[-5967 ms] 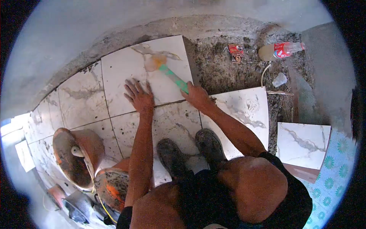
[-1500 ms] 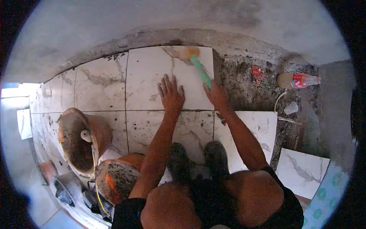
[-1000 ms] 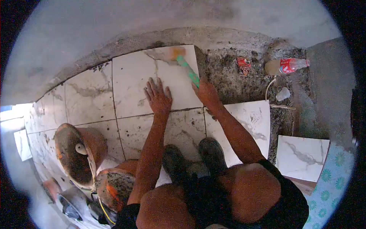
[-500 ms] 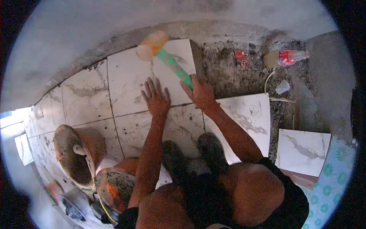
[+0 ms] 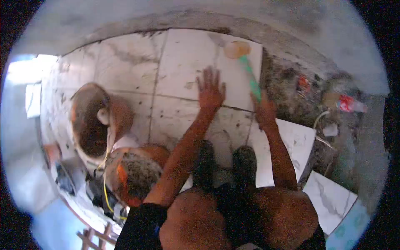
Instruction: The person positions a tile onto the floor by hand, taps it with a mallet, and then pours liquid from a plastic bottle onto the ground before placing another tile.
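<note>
My right hand [image 5: 265,110] is closed around the green handle of a rubber mallet [image 5: 252,79]. The mallet's orange-yellow head is over the upper right part of a white marbled tile [image 5: 183,62]; blur hides whether it touches. On that same tile, near its lower edge, my left hand [image 5: 211,89] lies flat with its fingers spread. Another marbled tile [image 5: 287,146] lies below my right hand, its edge by the bare, rough ground.
Two dirty buckets [image 5: 123,116] [image 5: 135,177] stand at the left. A plastic bottle [image 5: 350,103], a red wrapper [image 5: 304,85] and a small clear cup [image 5: 330,130] lie at the right. A loose tile [image 5: 329,200] is at lower right. The wall [image 5: 200,16] runs along the far side.
The mallet head has moved from the tile's upper left area to its upper right. My left hand stays flat on the tile. The whole view has turned and shifted.
</note>
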